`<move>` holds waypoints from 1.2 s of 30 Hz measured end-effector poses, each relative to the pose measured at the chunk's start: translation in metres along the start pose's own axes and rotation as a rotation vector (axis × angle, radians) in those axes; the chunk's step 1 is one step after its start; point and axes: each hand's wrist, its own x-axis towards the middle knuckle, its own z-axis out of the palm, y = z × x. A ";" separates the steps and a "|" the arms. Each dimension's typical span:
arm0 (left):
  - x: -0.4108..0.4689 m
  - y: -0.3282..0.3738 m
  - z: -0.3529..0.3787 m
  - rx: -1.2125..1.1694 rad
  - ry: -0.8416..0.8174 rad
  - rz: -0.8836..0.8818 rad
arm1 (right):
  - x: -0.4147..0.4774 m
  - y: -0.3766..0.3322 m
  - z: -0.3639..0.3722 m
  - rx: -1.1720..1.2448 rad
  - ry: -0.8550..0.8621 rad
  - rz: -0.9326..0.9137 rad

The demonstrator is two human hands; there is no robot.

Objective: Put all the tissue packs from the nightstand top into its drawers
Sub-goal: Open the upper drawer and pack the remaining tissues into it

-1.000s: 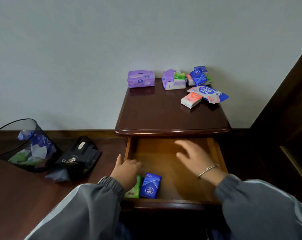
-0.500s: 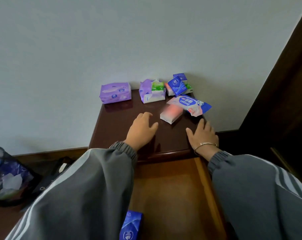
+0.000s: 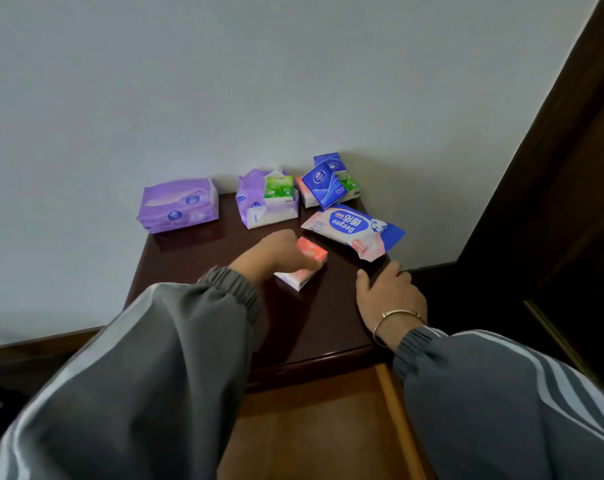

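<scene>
My left hand (image 3: 273,252) reaches over the dark wooden nightstand top (image 3: 186,268) and closes its fingers on a small pink and white tissue pack (image 3: 312,252) in the middle; the hand is blurred. My right hand (image 3: 390,296) rests flat on the top near its right edge. A blue and pink wet wipes pack (image 3: 352,230) lies just beyond. At the back stand a large purple pack (image 3: 177,206), a torn purple pack (image 3: 252,206) holding a green pack (image 3: 279,187), and a pile of small packs with a blue one (image 3: 323,185) on top. The open top drawer (image 3: 311,427) shows below.
A pale wall rises right behind the nightstand. Dark wooden furniture (image 3: 553,202) stands close on the right. A wooden baseboard (image 3: 34,344) runs along the floor on the left. My grey sleeves cover much of the drawer.
Both hands left the drawer and came up to the top. My left hand moved forward and right onto the pink pack. My right hand stays near the right edge.
</scene>
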 end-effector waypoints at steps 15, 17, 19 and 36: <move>0.087 0.062 -0.053 -0.166 0.395 0.261 | 0.005 0.001 0.004 0.004 0.052 0.037; 0.103 0.073 -0.048 -0.062 0.414 0.267 | 0.005 0.002 0.006 0.014 0.063 0.031; 0.117 0.076 -0.041 0.042 0.401 0.238 | 0.005 0.004 0.008 0.016 0.072 0.028; 0.138 0.070 -0.026 0.265 0.626 0.270 | 0.002 0.003 0.005 0.062 0.083 -0.005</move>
